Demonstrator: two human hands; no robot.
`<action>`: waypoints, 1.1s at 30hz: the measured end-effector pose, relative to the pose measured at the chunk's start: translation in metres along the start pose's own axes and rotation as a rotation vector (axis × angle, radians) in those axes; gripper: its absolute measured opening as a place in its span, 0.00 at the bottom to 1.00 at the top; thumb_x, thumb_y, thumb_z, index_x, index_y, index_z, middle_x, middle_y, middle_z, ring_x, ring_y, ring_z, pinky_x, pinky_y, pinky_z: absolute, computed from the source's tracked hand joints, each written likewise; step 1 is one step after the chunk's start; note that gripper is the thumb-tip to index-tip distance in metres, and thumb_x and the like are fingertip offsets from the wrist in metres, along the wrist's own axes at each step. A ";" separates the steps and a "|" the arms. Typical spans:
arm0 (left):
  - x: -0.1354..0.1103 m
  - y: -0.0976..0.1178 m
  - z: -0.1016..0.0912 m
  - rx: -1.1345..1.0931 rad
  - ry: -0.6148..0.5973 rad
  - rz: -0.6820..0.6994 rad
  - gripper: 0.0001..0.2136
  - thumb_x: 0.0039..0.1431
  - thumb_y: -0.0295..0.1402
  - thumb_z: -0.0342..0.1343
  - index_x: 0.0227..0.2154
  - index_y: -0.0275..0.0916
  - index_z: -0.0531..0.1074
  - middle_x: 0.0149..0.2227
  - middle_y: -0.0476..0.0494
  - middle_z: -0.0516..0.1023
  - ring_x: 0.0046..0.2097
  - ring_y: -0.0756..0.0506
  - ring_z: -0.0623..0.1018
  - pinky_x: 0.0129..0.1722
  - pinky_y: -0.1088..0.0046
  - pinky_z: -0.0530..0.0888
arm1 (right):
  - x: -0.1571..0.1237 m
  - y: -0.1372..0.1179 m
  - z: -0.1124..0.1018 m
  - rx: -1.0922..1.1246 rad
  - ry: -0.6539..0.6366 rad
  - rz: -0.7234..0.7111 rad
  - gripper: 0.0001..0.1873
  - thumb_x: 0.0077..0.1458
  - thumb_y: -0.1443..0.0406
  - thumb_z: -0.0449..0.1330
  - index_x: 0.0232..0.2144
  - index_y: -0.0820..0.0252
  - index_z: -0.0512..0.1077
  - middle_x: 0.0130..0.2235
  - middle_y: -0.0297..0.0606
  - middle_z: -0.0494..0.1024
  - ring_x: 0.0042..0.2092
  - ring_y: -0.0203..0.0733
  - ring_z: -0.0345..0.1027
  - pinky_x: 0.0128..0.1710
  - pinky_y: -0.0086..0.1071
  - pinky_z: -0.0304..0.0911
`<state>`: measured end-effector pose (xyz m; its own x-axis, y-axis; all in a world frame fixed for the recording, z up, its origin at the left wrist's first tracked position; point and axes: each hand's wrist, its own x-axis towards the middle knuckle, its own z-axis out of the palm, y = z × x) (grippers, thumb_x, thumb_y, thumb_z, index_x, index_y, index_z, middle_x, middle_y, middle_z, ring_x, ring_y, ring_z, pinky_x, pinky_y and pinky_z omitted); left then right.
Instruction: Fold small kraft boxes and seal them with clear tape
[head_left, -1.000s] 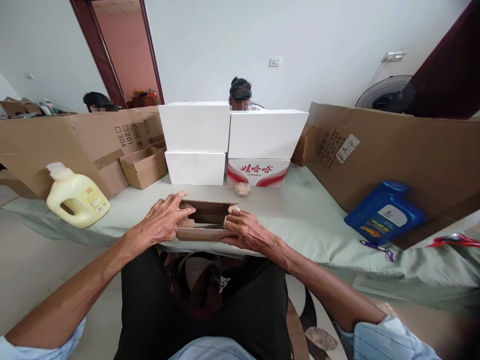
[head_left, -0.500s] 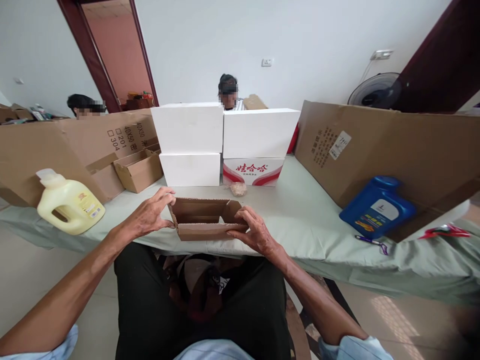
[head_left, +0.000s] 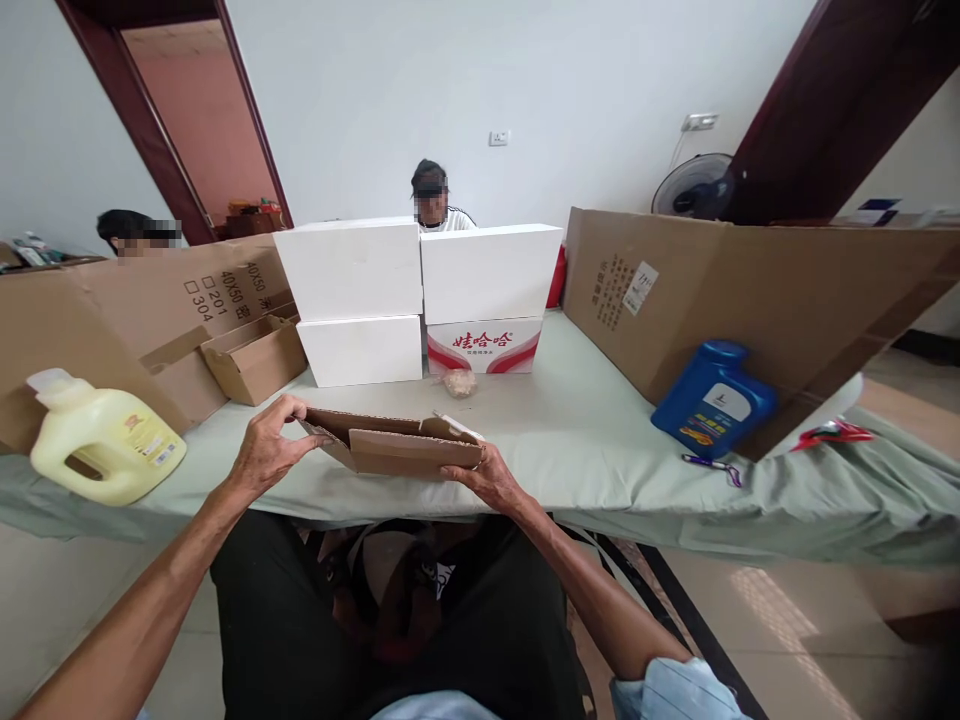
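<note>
Between my hands is a small brown cardboard box (head_left: 416, 453), partly flattened, with its long front panel facing me. My left hand (head_left: 271, 440) pinches the box's left end between thumb and fingers. At the other end, my right hand (head_left: 484, 478) grips the right corner, thumb in front and fingers behind. A pale flap stands up near that corner. Just beyond the box, a small beige lump in clear wrapping (head_left: 459, 383) lies on the cloth. White boxes (head_left: 360, 350) are stacked behind it, one of them printed with red characters (head_left: 484, 345).
A pale yellow jug (head_left: 109, 435) stands left on the green tablecloth (head_left: 585, 430), near open brown boxes (head_left: 255, 360). To the right are a blue bottle (head_left: 712, 400), a purple pen (head_left: 712, 468) and a large carton (head_left: 660, 300). Two people sit beyond the boxes.
The small box has gone from standing open to partly collapsed, its front panel now more upright and its opening narrower. Both hands still hold its ends. The view has shifted right.
</note>
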<state>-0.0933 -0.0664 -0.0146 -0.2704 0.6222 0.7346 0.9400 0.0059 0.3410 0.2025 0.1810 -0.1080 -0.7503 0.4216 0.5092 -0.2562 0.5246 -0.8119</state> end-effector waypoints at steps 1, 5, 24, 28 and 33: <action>0.001 -0.001 0.002 0.004 0.022 -0.009 0.18 0.60 0.48 0.67 0.32 0.44 0.64 0.36 0.49 0.80 0.36 0.46 0.77 0.42 0.67 0.77 | 0.001 0.002 -0.001 0.046 -0.025 0.012 0.26 0.59 0.46 0.72 0.50 0.57 0.81 0.47 0.41 0.82 0.50 0.50 0.75 0.50 0.37 0.72; 0.007 -0.001 0.006 0.008 0.120 -0.047 0.17 0.56 0.48 0.69 0.33 0.44 0.69 0.34 0.50 0.80 0.36 0.45 0.79 0.44 0.65 0.79 | 0.003 0.013 -0.005 0.036 -0.004 0.089 0.25 0.58 0.44 0.70 0.33 0.61 0.79 0.34 0.36 0.77 0.37 0.41 0.68 0.36 0.30 0.65; 0.077 0.041 0.026 -0.073 0.200 -0.245 0.29 0.49 0.51 0.72 0.49 0.45 0.71 0.46 0.43 0.80 0.46 0.36 0.82 0.46 0.55 0.82 | -0.024 -0.035 -0.054 0.192 -0.089 0.278 0.30 0.57 0.39 0.69 0.33 0.61 0.78 0.23 0.29 0.68 0.25 0.32 0.54 0.24 0.27 0.51; 0.070 0.036 0.046 -0.125 0.097 -0.240 0.31 0.53 0.51 0.70 0.56 0.46 0.69 0.48 0.40 0.82 0.47 0.33 0.84 0.45 0.53 0.84 | -0.050 -0.034 -0.059 0.056 0.002 0.231 0.28 0.61 0.40 0.65 0.30 0.59 0.76 0.28 0.32 0.71 0.32 0.37 0.62 0.32 0.29 0.60; 0.052 0.015 0.072 -0.092 -0.030 -0.232 0.22 0.57 0.50 0.64 0.53 0.52 0.70 0.45 0.48 0.83 0.43 0.37 0.85 0.44 0.54 0.84 | -0.094 -0.032 -0.104 -0.252 0.286 0.220 0.26 0.65 0.45 0.62 0.26 0.57 0.69 0.26 0.32 0.65 0.30 0.37 0.56 0.29 0.31 0.55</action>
<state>-0.0786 0.0226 -0.0132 -0.4693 0.6352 0.6134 0.8301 0.0806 0.5517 0.3450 0.2014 -0.1002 -0.5622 0.7126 0.4197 0.0739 0.5488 -0.8327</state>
